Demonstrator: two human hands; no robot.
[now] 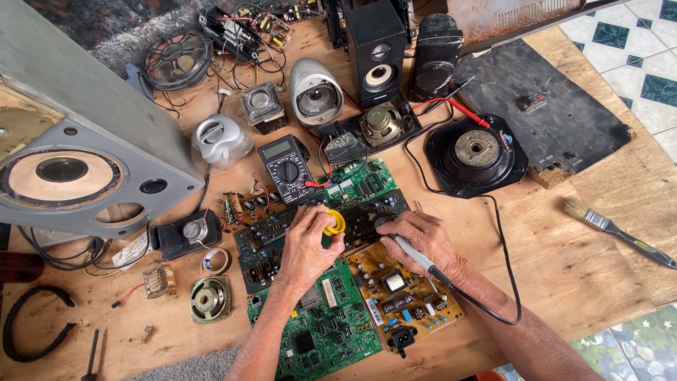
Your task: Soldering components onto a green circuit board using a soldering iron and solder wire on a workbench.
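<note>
My left hand [305,247] grips a small yellow round tool [334,223] over a dark green circuit board [264,243] in the middle of the wooden bench. My right hand [423,240] holds a grey soldering iron [416,257] like a pen, its tip hidden under my fingers against the same board; its black cable [502,282] loops off to the right. A green circuit board [331,324] and a yellow-brown power board [402,296] lie beneath my wrists.
A black multimeter [288,168] with red lead sits behind the boards. A big grey speaker cabinet [77,162] fills the left. Small speakers [376,49], loose speaker drivers [476,152], a black panel [543,106] and a paintbrush [613,229] lie around.
</note>
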